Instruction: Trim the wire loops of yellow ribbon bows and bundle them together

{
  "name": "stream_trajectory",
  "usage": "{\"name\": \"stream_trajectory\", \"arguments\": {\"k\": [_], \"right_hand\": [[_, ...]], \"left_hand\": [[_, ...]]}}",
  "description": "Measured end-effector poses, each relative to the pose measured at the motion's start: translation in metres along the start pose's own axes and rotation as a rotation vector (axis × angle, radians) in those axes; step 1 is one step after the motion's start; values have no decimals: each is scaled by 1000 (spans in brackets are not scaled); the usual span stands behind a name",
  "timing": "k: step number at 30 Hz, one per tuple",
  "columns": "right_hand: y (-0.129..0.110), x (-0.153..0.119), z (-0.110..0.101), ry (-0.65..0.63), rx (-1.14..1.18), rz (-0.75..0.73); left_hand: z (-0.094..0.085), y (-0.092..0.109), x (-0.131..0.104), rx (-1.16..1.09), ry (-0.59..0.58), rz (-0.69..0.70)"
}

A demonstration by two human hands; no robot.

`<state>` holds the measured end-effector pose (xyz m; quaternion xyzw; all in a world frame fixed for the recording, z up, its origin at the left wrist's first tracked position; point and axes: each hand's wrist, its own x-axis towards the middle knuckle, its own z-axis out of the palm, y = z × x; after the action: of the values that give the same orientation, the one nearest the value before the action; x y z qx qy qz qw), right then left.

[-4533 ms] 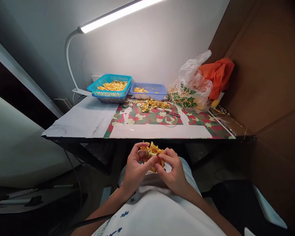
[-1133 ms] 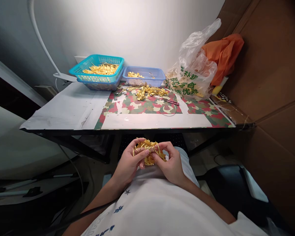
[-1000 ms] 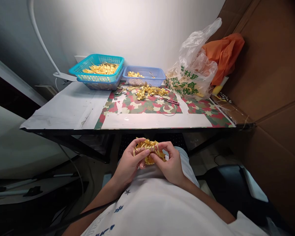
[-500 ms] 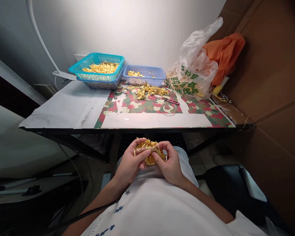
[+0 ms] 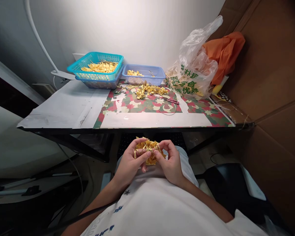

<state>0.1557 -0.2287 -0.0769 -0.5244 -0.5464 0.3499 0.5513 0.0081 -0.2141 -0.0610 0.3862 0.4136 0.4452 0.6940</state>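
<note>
The gold bundle (image 5: 151, 160) sits at six o'clock of the table (image 5: 137, 120), its wire coils (image 5: 158, 147) running nine to three. The left hand (image 5: 127, 165) pinches it from nine, the right hand (image 5: 172, 165) from three, equally near, thumbs almost meeting.

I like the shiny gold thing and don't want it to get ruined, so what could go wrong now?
The gold bundle is held above the lap, away from the table, so it might drop if the left hand and right hand loosen. Its looped gold wires sit close together and could tangle.
</note>
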Motion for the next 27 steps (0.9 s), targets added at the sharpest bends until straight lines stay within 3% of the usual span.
{"name": "stream_trajectory", "arguments": {"k": [13,22,27], "right_hand": [[5,-2,1,37,-120,-95],[6,0,2,171,-393,-399],[9,0,4,190,-441,-446]], "left_hand": [[0,5,-1,-127,3,-129],[1,5,-2,-159,-20,-168],[0,6,-4,-163,-45,-176]]}}
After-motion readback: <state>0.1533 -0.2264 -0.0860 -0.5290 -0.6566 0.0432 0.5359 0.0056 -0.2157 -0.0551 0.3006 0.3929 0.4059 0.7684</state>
